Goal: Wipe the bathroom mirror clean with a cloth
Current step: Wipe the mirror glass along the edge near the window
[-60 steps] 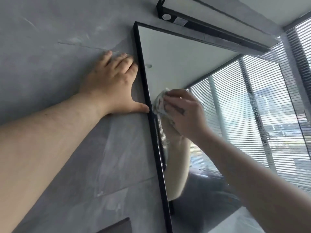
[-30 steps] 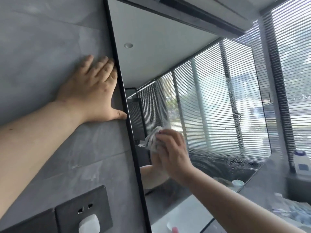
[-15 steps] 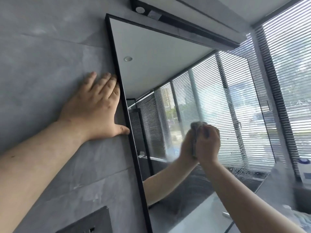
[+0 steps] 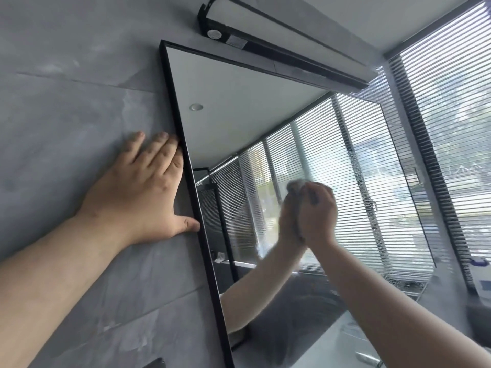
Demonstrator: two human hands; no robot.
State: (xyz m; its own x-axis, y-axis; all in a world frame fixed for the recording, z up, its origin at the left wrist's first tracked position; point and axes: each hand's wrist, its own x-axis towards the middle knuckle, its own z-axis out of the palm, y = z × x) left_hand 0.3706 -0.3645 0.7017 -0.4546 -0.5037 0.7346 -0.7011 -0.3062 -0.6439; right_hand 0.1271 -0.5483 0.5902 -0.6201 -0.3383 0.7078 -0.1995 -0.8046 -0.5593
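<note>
left hand (image 4: 138, 197) lies flat, fingers straight, on the grey wall (image 4: 66, 102) beside the mirror (image 4: 239, 102) frame, probably bracing, while right hand (image 4: 316, 213) fingers bunch the cloth (image 4: 293, 185) against glass mid-frame to scrub.

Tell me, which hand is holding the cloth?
The right hand, pressing the crumpled grey cloth against the black-framed mirror; the left hand lies flat on the grey wall.

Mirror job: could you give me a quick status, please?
Left hand flat on wall. Right hand presses cloth on mirror. Streaks right of cloth. Nothing blocking.
</note>
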